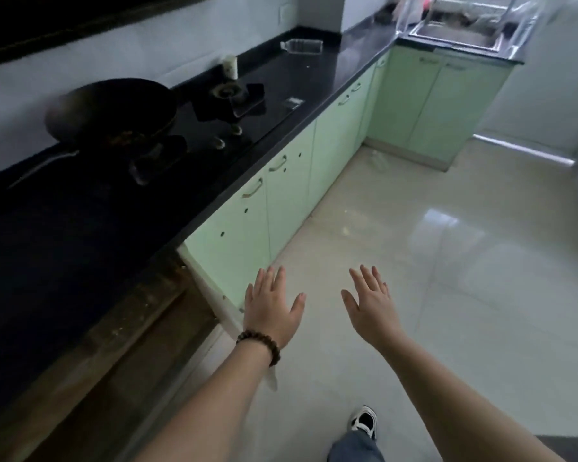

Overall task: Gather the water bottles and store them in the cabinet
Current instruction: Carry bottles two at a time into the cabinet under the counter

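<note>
Gathering step: left hand [270, 306] and right hand [371, 303] both spread, empty; next move probably walking to reach the bottle [301, 46] lying on far worktop [314, 85].

A home kitchen. Long black counter [314, 85] along a white wall, with a gas hob [227, 98] set in and a dark wok [114, 108] on one burner. Pale green cabinets [334, 135] with metal handles below, turning the corner under a steel sink [454, 35]. Glossy tiled floor [431, 261]. Clear bottle [301, 45] lying on the counter.
</note>
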The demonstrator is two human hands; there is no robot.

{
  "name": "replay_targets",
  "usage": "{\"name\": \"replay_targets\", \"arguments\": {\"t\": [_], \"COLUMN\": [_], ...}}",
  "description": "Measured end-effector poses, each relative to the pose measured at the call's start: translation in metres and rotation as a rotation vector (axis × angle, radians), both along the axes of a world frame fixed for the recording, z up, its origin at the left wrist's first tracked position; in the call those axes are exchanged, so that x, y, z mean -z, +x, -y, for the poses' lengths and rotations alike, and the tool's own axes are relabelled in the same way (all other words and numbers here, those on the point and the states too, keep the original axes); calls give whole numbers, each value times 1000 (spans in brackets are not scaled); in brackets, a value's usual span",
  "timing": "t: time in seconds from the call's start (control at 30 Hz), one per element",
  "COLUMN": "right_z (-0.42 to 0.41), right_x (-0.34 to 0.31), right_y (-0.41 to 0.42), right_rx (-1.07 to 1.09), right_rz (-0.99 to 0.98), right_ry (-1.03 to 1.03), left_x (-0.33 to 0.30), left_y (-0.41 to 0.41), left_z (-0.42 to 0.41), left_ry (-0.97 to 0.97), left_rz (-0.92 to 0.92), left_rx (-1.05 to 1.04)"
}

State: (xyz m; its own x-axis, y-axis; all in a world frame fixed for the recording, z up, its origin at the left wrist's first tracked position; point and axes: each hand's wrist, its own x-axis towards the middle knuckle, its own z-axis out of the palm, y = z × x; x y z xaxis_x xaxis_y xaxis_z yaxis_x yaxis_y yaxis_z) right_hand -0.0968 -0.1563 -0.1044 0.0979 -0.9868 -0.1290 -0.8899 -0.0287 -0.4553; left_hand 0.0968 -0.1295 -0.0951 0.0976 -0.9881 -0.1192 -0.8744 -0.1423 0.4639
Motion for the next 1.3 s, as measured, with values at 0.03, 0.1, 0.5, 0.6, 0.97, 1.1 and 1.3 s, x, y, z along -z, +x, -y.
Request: {"name": "replay_targets", "arguments": {"t": [0.03, 0.1, 0.5, 0.6, 0.97, 1.1, 1.3], "right_z": [8, 27, 177, 213, 384, 477, 628], "right_x": [-1, -1, -24, -26, -2, 1, -19], "right_y": [-17, -51, -231, -254, -287, -289, -281], "right_rx": [39, 96, 191, 205, 171, 164, 151], "right_rz": [15, 35, 39, 49, 58, 55, 47], "right_ry": [0, -1, -55, -59, -66, -67, -74], "left_x": [0, 0, -21, -26, -10, -3, -17], "left_y": [-16, -48, -210, -230, -265, -257, -240], "left_z": [12, 38, 210, 250, 418, 507, 649], "left_ry": [-2, -9, -71, -84, -87, -86, -90], "left_rz": [4, 7, -15, -11, -10, -25, -39], "left_rx": [23, 61, 95, 75, 34, -5, -39]}}
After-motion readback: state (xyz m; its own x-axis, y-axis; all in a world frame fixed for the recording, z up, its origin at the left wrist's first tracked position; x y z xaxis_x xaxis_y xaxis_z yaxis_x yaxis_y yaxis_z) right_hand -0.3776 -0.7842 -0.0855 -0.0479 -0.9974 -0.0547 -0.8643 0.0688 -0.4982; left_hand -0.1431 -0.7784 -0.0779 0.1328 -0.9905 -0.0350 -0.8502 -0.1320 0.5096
